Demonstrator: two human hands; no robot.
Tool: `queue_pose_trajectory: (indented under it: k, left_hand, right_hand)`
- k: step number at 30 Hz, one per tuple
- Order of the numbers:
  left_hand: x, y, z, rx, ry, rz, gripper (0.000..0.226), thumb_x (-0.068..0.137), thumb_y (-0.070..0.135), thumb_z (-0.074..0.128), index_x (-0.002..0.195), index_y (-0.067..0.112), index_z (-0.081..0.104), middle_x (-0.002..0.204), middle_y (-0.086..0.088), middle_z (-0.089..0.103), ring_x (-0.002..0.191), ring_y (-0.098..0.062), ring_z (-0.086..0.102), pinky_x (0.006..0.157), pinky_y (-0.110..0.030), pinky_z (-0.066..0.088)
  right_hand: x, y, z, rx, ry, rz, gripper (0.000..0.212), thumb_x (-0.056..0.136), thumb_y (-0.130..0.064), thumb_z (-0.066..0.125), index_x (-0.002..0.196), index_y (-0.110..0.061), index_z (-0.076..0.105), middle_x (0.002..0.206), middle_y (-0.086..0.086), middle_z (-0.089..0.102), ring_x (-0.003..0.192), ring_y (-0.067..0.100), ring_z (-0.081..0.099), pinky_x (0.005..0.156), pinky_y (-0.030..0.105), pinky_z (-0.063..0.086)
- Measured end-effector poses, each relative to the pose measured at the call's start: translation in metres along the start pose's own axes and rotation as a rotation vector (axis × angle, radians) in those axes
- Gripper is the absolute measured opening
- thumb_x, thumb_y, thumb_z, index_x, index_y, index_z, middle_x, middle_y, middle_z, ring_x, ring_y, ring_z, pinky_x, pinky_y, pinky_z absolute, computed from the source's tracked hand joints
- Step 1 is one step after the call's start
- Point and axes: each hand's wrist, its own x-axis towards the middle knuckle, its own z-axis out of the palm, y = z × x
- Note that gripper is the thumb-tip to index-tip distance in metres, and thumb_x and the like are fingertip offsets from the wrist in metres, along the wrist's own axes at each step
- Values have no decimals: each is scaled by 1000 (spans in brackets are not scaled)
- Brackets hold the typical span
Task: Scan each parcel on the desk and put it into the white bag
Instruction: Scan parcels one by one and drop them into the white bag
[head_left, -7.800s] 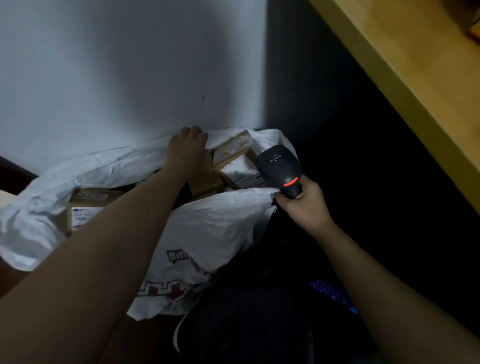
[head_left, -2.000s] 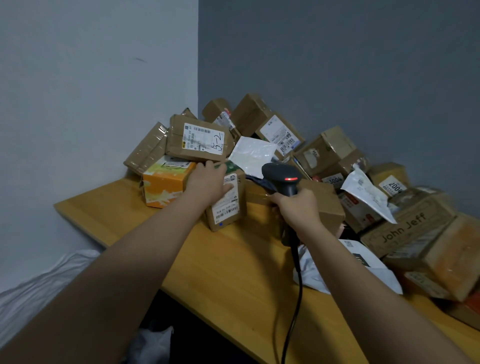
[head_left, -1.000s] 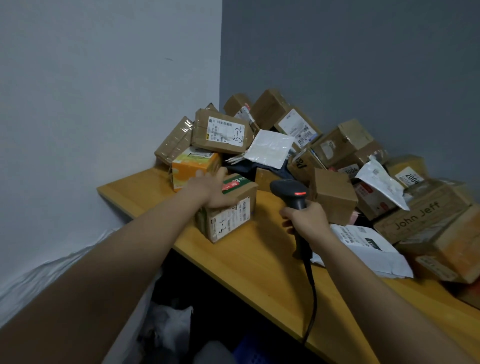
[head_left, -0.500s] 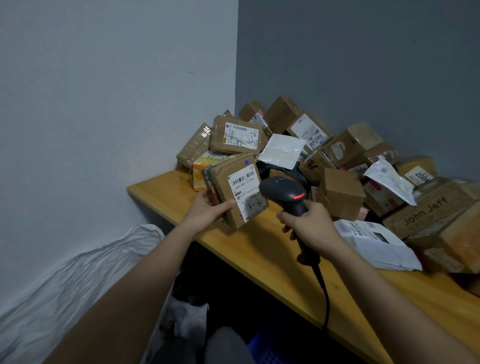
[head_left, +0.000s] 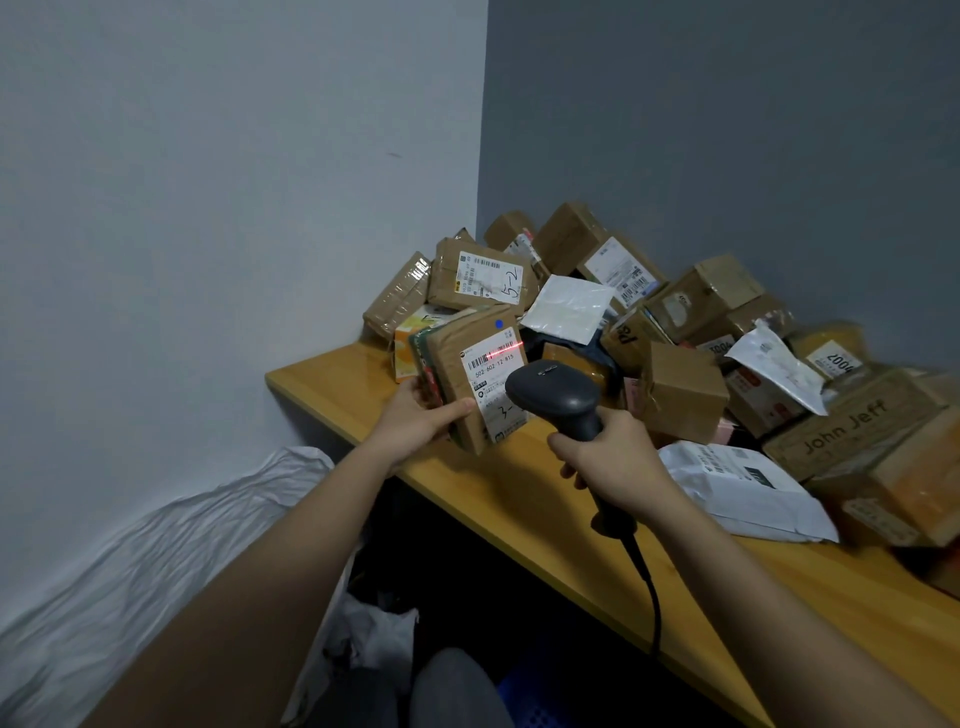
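Head view: left hand grips a brown parcel tilted above the desk edge, label facing me. Right hand is wrapped round the scanner, red line across the barcode. I judge the scan underway, bagging next. White bag lies low left; big pile of parcels left.

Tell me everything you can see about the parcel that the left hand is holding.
The held parcel is a brown cardboard box wrapped in clear tape, with a green edge showing on its left side. It is lifted off the wooden desk and tilted, its white shipping label facing the barcode scanner. A red scan line crosses the label's barcode. A blue dot sits above the label, and handwriting below. The left hand grips its lower left corner.
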Motion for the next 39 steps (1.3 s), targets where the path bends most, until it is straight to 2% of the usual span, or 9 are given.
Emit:
queue_pose_trajectory:
  k: [8, 12, 15, 20, 24, 27, 30, 34, 39]
  left_hand:
    - [-16, -9, -39, -45, 83, 20, 83, 76, 25, 80, 143, 14, 33, 134, -4, 56, 112, -18, 59, 98, -42, 51]
    - [-40, -13, -86, -51, 248, 67, 77, 78, 21, 79, 140, 12, 36, 124, -1, 57, 106, -13, 59, 90, -27, 50]
    - [-62, -26, -143, 30, 393, 66, 87, 65, 39, 86, 136, 15, 42, 121, 0, 57, 107, -15, 59, 93, -32, 51]
    - [-107, -90, -241, 176, 567, -114, 114, 39, 67, 77, 136, 18, 43, 127, -3, 58, 115, -24, 58, 98, -49, 50]
    - [-145, -151, -283, 319, 616, -319, 84, 63, 47, 84, 131, 13, 47, 123, -9, 60, 114, -31, 57, 96, -51, 49]
    - [-157, -191, -298, 474, 565, -490, 81, 65, 51, 82, 130, 14, 49, 118, -5, 58, 114, -30, 55, 98, -41, 45]
    - [-146, -220, -300, 477, 483, -559, 106, 46, 71, 73, 135, 20, 44, 130, -10, 52, 120, -32, 51, 100, -46, 45]
    - [-113, -228, -284, 472, 437, -484, 91, 82, 38, 73, 150, 8, 21, 153, -17, 21, 142, -31, 23, 111, -39, 31]
    - [-71, -206, -262, 299, 431, -312, 45, 93, 18, 62, 136, 10, 50, 135, -9, 54, 122, -23, 52, 95, -28, 42]
  right_hand:
    - [1, -19, 17, 61, -44, -24, 9, 87, -14, 68, 88, -13, 59, 74, 11, 69, 46, 5, 58, 47, 17, 47]
    - [5, -43, 51, 51, -134, -60, 9, 87, -13, 68, 91, -12, 60, 78, 15, 69, 55, 15, 62, 53, 28, 51]
    - [11, -65, 93, 4, -181, -146, 8, 84, -14, 68, 85, -15, 60, 81, 17, 70, 65, 25, 67, 63, 40, 55]
    - [24, -84, 192, -56, -247, -200, 12, 80, -18, 71, 77, -12, 61, 74, 19, 70, 71, 33, 68, 67, 45, 55]
    - [37, -75, 264, -172, -354, -204, 13, 76, -21, 70, 77, -9, 67, 68, 8, 69, 70, 26, 70, 69, 37, 55]
    - [45, -62, 297, -247, -406, -186, 15, 72, -25, 70, 75, -10, 69, 68, 10, 71, 69, 26, 71, 74, 42, 59]
    - [53, -48, 308, -280, -435, -158, 10, 73, -22, 70, 72, -13, 66, 70, 11, 70, 72, 28, 70, 74, 41, 58]
    - [66, -36, 302, -305, -431, -121, 12, 76, -18, 70, 71, -10, 64, 69, 10, 68, 73, 27, 68, 71, 39, 53]
    - [72, -32, 271, -213, -363, -64, 10, 81, -16, 70, 76, -10, 64, 59, 7, 68, 60, 25, 68, 62, 38, 54]
